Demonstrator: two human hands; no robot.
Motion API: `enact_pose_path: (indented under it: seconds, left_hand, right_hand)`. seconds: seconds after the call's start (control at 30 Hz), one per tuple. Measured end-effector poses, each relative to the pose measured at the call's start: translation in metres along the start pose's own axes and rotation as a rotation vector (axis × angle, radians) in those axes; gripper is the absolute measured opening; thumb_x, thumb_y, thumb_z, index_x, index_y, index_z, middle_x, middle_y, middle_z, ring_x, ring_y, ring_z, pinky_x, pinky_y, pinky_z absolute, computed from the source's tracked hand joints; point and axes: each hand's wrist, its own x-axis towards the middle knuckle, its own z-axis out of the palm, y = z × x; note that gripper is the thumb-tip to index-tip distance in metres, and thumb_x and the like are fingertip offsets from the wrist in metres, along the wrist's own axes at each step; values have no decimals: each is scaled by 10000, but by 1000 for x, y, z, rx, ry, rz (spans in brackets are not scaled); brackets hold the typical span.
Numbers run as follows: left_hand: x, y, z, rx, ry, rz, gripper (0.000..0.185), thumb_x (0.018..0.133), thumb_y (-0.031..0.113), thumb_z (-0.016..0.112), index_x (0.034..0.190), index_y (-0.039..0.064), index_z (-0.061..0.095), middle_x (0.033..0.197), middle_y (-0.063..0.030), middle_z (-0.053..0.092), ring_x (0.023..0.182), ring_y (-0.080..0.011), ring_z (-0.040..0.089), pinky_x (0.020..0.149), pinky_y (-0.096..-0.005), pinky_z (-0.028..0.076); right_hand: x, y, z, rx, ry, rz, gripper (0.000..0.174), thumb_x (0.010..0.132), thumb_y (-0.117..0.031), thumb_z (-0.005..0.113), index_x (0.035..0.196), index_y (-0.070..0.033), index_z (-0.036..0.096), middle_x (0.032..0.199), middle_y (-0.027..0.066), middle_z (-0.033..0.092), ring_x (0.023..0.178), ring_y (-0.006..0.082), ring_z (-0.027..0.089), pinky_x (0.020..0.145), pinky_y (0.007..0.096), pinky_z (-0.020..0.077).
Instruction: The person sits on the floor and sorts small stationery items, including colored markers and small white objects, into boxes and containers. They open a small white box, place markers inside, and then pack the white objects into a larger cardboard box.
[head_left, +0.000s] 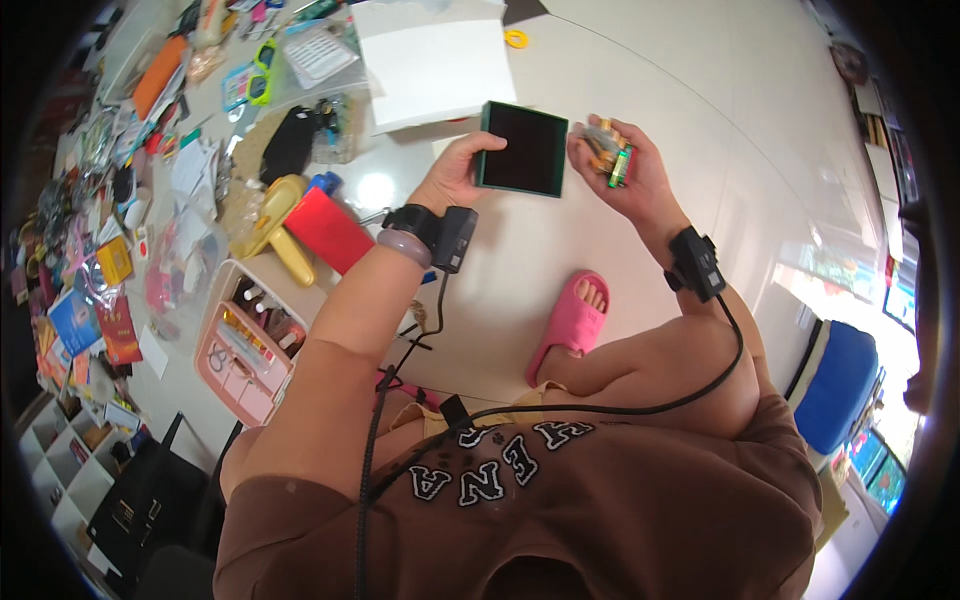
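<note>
My left hand (459, 166) grips the left side of a square, dark box (524, 150) with a green rim, its thumb over the near edge. The inside of the box looks black, and I cannot make out anything in it. To its right, my right hand (637, 169) is cupped around several small batteries (609, 154), some green and some gold-coloured. They are partly blurred and partly hidden by the fingers. A small gap separates the right fingers from the box.
Beyond the box lies a white cardboard piece (435, 64), with a yellow ring (517, 39) nearby. A red box (328, 229), a yellow plastic tool (289, 240) and a pink organiser case (244, 367) are on the left, before heaped clutter. Black cables (600, 411) run from both wrists.
</note>
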Motion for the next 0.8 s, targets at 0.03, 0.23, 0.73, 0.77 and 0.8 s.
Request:
enact_pose_path:
  seconds: [0.03, 0.23, 0.73, 0.77, 0.8]
  left_hand:
    - [10, -15, 2, 5, 36, -7, 378, 836, 66, 616, 1204, 2, 564, 1147, -133, 637, 1056, -256, 627, 983, -412, 489]
    - [57, -81, 9, 163, 150, 46, 385, 986, 324, 531, 1269, 67, 488, 1190, -56, 593, 1081, -183, 592, 942, -372, 496]
    - [98, -101, -46, 91, 290, -48, 432, 1001, 360, 477, 1271, 23, 488, 1238, -102, 585, 1109, -230, 585, 999, -406, 467]
    - [99, -102, -48, 119, 282, -32, 435, 1001, 357, 479, 1270, 15, 489, 1241, -104, 583, 1113, -229, 582, 995, -401, 465]
    - [101, -104, -49, 143, 280, -30, 438, 1002, 355, 482, 1270, 8, 490, 1245, -105, 582, 1116, -227, 580, 990, -397, 464]
  right_hand:
    - [4, -1, -3, -92, -11, -16, 300, 925, -180, 538, 1160, 6, 548, 1197, 176, 567, 1069, 312, 584, 905, 378, 535]
    - [22, 6, -29, -607, 361, -344, 254, 873, -205, 608, 1058, -35, 643, 1003, 78, 654, 926, 201, 619, 838, 353, 506]
    - [22, -58, -118, -1278, 408, -36, 362, 946, -268, 548, 1182, 3, 593, 1061, 86, 639, 945, 152, 623, 812, 324, 536]
    - [26, -56, -126, -1303, 340, -16, 352, 949, -258, 544, 1182, 2, 594, 1056, 90, 638, 925, 153, 631, 803, 319, 546]
    - [28, -54, -132, -1334, 298, 5, 342, 952, -247, 541, 1181, 1, 594, 1050, 93, 637, 905, 155, 639, 795, 314, 556]
